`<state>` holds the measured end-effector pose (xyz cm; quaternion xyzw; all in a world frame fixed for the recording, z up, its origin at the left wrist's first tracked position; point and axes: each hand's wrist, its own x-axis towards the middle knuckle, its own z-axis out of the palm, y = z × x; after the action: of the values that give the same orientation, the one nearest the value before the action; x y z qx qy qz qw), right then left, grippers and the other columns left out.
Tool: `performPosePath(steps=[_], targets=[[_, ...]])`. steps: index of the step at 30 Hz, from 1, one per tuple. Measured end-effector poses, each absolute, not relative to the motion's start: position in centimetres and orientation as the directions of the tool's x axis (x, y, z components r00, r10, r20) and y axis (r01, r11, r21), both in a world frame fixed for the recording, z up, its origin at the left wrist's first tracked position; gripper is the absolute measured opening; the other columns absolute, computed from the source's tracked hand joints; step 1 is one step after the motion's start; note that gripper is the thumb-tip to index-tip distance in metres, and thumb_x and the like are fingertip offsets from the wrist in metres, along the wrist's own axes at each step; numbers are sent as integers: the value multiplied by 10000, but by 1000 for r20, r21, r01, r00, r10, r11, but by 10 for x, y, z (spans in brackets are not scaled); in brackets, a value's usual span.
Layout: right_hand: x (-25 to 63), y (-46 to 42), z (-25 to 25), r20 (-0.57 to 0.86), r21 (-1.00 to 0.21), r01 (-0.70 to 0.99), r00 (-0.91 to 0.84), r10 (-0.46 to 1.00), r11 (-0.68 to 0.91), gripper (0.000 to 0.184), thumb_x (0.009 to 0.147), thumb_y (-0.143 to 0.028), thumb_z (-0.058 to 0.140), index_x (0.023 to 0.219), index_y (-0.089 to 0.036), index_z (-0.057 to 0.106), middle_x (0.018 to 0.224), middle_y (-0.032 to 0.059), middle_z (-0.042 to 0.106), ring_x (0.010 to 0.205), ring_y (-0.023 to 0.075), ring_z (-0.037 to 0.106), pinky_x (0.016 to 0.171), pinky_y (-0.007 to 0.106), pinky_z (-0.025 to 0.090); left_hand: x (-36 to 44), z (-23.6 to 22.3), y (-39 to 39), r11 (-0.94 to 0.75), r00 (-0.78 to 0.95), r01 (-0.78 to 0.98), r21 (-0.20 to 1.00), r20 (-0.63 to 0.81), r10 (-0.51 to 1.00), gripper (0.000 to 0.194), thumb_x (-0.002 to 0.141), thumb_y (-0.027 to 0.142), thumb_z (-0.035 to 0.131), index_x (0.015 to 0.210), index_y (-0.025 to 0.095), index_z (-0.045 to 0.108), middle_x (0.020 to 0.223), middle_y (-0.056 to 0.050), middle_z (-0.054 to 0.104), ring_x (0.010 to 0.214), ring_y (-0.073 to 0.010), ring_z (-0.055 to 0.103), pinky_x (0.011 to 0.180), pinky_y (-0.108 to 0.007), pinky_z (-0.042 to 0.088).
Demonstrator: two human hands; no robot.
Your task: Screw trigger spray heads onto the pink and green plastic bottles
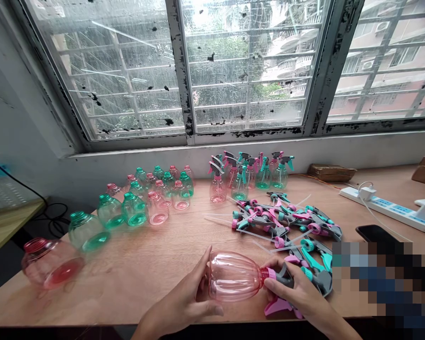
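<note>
A clear pink spray bottle (233, 276) lies sideways in the air near the table's front edge, its neck toward the right. My left hand (189, 295) is wrapped around its base. At the neck, my right hand (295, 290) grips a grey trigger sprayer (285, 277) with a pink collar, which meets the bottle's mouth. How far the collar sits on the thread cannot be made out. Just beyond and beneath my right hand spreads a pile of loose pink, green and grey trigger sprayers (279, 219), some with clear dip tubes. A pink trigger (278, 307) shows below my fingers.
Several open pink and green bottles (134, 209) stand to the left on the wooden table (127, 283). Bottles with sprayers fitted (241, 182) stand by the window wall. At right are a white power strip (389, 208), a black phone (375, 233) and a blurred-out patch.
</note>
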<state>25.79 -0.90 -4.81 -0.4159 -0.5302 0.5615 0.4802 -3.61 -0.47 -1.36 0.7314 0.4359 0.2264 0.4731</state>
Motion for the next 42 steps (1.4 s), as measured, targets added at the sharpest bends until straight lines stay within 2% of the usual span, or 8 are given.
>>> performPosePath(steps=[3, 9, 14, 18, 24, 28, 36, 42], targets=[[258, -9, -48, 35, -994, -106, -202, 979, 13, 369, 763, -508, 805, 870, -197, 638, 620, -18, 698, 552, 167, 646, 554, 279, 550, -36, -13, -5, -214, 530, 442, 871, -61, 846, 1028, 836, 335, 757, 1599, 259, 70, 1681, -71, 163, 1516, -333, 182, 1252, -459, 163], [259, -10, -48, 26, -996, -92, -197, 980, 8, 378, 753, -509, 811, 890, -199, 643, 623, -16, 704, 553, 179, 658, 558, 286, 552, -34, -10, -8, -254, 539, 420, 871, -14, 842, 947, 925, 276, 637, 1588, 321, -38, 1619, -51, 311, 1415, -313, 383, 1197, -441, 297], [259, -9, -48, 39, -997, -66, -178, 983, 27, 372, 753, -520, 803, 870, -200, 653, 626, -15, 707, 571, 188, 666, 576, 285, 541, -34, -11, -6, -205, 522, 428, 880, -56, 851, 1070, 845, 243, 730, 1589, 309, -36, 1661, -35, 222, 1489, -340, 249, 1238, -455, 213], [259, -9, -49, 40, -996, -82, -175, 984, 26, 358, 756, -498, 811, 870, -198, 650, 621, -20, 707, 565, 177, 657, 578, 272, 534, -36, -13, -4, -208, 524, 447, 870, -66, 849, 993, 835, 263, 749, 1596, 259, 112, 1681, -63, 163, 1529, -322, 154, 1265, -435, 123], [259, -11, -47, 20, -993, -115, -203, 979, -4, 347, 776, -479, 807, 893, -193, 651, 637, -22, 705, 595, 166, 647, 602, 261, 520, -35, -14, -7, -236, 522, 411, 880, -15, 853, 943, 912, 289, 662, 1594, 306, 12, 1599, -89, 340, 1442, -338, 340, 1209, -480, 268], [259, -11, -46, 15, -994, -113, -207, 978, -9, 343, 776, -483, 805, 868, -195, 644, 637, -22, 702, 592, 166, 646, 604, 260, 511, -34, -13, -7, -222, 512, 413, 883, -23, 858, 986, 888, 270, 685, 1595, 296, 0, 1529, -83, 430, 1418, -347, 356, 1182, -463, 316], [260, -11, -46, 19, -994, -107, -216, 976, -5, 347, 786, -483, 797, 890, -189, 645, 644, -17, 695, 606, 170, 639, 613, 271, 509, -36, -12, -5, -190, 525, 422, 886, -68, 849, 995, 833, 300, 755, 1596, 254, 119, 1683, -60, 160, 1518, -337, 187, 1260, -452, 146], [262, -9, -50, 27, -995, -102, -211, 977, 6, 375, 789, -468, 804, 967, -179, 646, 660, -18, 702, 619, 165, 641, 617, 270, 508, -35, -14, -6, -221, 531, 404, 887, -31, 847, 972, 898, 271, 674, 1591, 315, -7, 1626, -77, 291, 1446, -348, 340, 1211, -504, 263]])
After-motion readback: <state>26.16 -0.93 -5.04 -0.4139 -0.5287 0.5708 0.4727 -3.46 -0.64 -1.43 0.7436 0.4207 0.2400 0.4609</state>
